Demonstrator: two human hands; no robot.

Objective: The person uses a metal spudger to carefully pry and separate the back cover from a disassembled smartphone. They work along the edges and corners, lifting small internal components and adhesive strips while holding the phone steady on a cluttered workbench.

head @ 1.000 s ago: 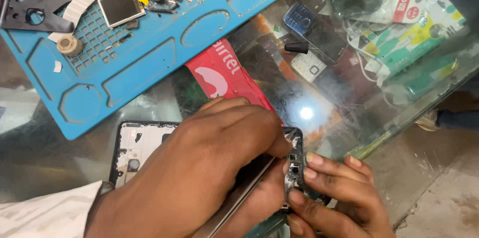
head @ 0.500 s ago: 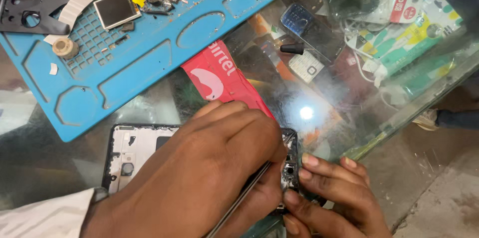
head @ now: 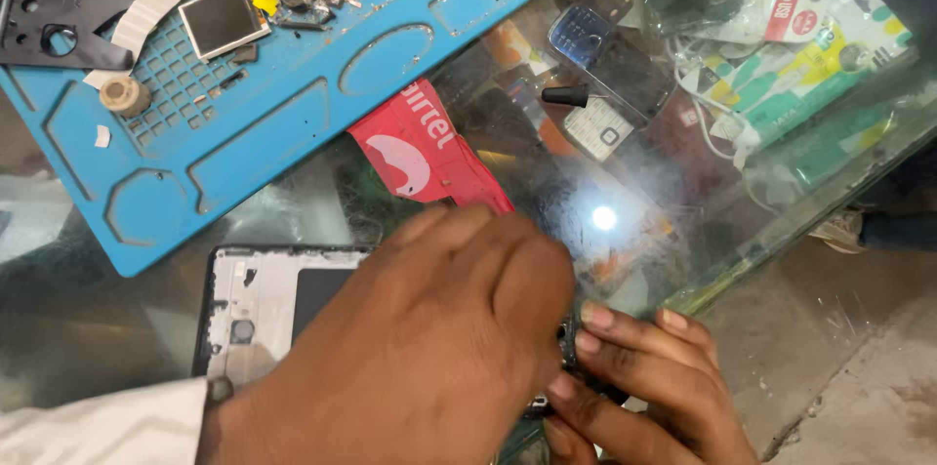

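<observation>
Glass tabletop (head: pixel 683 231): we see left hand (head: pixel 420 348) covering phone frame (head: pixel 259 304), grip state unclear; right hand (head: pixel 644 387) fingertips pinch frame's right edge, steadying it.

Both hands meet over an opened phone frame (head: pixel 259 304) on the glass counter (head: pixel 117 328). The left hand (head: pixel 420 358) covers its right end; the right hand (head: pixel 639 382) fingers touch that edge. A blue mat (head: pixel 293 104) lies behind.

Bare glass tabletop (head: pixel 605 221) lies open just beyond the hands (head: pixel 429 348). Farther beyond, the blue mat (head: pixel 293 104) with its scattered parts blocks passage; a red card (head: pixel 429 153) lies between.
</observation>
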